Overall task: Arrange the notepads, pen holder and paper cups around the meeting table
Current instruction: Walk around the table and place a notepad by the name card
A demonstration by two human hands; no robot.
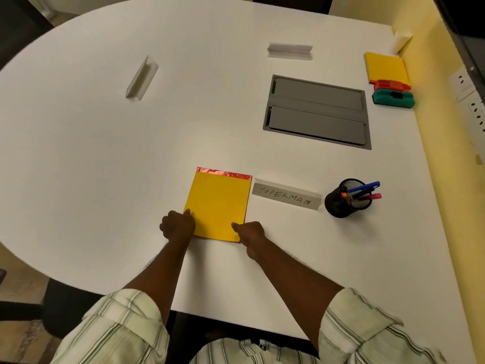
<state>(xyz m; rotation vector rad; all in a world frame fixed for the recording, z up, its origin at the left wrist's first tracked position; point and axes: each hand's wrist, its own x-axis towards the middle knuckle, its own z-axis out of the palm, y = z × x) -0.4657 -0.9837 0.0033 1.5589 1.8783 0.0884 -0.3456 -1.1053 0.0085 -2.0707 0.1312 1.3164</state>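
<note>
Notepad sits yellow at lower centre of the surface, touching the name card to its right. I've got my left hand and right hand curled, thumbs pinching its near corners. I'd square its edge to the card, press flat, then let go. Pen holder stands further right; spare notepads wait upper right.
</note>
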